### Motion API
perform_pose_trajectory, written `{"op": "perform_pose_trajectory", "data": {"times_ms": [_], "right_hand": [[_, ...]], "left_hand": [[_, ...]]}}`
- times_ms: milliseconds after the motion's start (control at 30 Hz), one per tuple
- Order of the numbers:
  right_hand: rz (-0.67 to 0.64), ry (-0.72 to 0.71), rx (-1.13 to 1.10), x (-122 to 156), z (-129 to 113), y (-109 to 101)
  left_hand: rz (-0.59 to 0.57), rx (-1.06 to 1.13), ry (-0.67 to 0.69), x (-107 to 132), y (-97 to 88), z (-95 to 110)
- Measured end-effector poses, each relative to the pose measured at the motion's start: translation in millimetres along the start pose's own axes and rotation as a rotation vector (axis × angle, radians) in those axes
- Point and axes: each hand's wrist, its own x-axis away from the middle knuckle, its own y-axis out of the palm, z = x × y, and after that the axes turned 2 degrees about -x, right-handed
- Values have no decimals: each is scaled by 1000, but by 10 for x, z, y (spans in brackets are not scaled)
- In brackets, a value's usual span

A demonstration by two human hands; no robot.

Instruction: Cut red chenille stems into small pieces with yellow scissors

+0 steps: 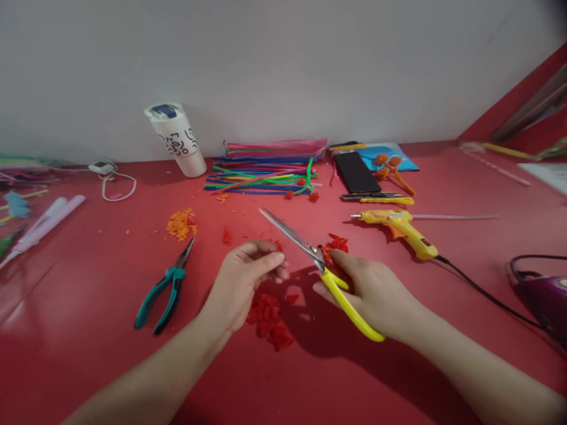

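Observation:
My right hand (372, 289) grips scissors (354, 313) by their yellow handles. Their silver blades look closed and point up and left, toward the back of the table. My left hand (248, 277) is curled, thumb against fingers, with a small red piece (278, 244) showing at the fingertips, its shape unclear. Below the hands lies a loose pile of red cut pieces (270, 321). More red pieces (338, 242) show just beyond my right fingers, partly hidden by them. Tiny red scraps (227, 236) lie left of the blades.
Left are pliers (170, 283), orange shreds (181, 224) and a white tumbler (179, 141). Pipe cleaners (266, 177) lie along the wall. Right are a phone (357, 172), a utility knife (376, 199), orange fuzzy stems (390, 168) and a corded yellow glue gun (401, 227).

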Motion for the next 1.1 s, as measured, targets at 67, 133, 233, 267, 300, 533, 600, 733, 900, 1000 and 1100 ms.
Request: {"op": "perform_pose_trajectory", "data": {"times_ms": [67, 133, 233, 267, 300, 533, 600, 733, 900, 1000, 1100], "right_hand": [[-28, -37, 106, 8, 15, 22], [-46, -82, 200, 15, 18, 50], [-43, -124, 334, 21, 24, 89], [-41, -132, 358, 22, 28, 98], [-38, -141, 373, 21, 32, 106], [30, -206, 410, 27, 55, 130], [47, -218, 412, 30, 59, 135], [83, -247, 421, 27, 63, 147], [116, -263, 412, 31, 62, 150], [130, -274, 413, 40, 65, 151], [138, -284, 412, 44, 71, 157]], "left_hand": [[41, 64, 29, -25, -37, 20], [58, 96, 56, -42, -65, 34], [73, 93, 105, -50, -86, 49], [79, 88, 118, -50, -88, 53], [85, 84, 126, -50, -89, 57], [81, 40, 150, -52, -85, 69], [73, 42, 161, -51, -86, 67], [73, 56, 169, -46, -91, 63], [68, 71, 166, -40, -87, 65], [67, 78, 162, -34, -84, 66], [68, 84, 162, -32, -85, 68]]}}
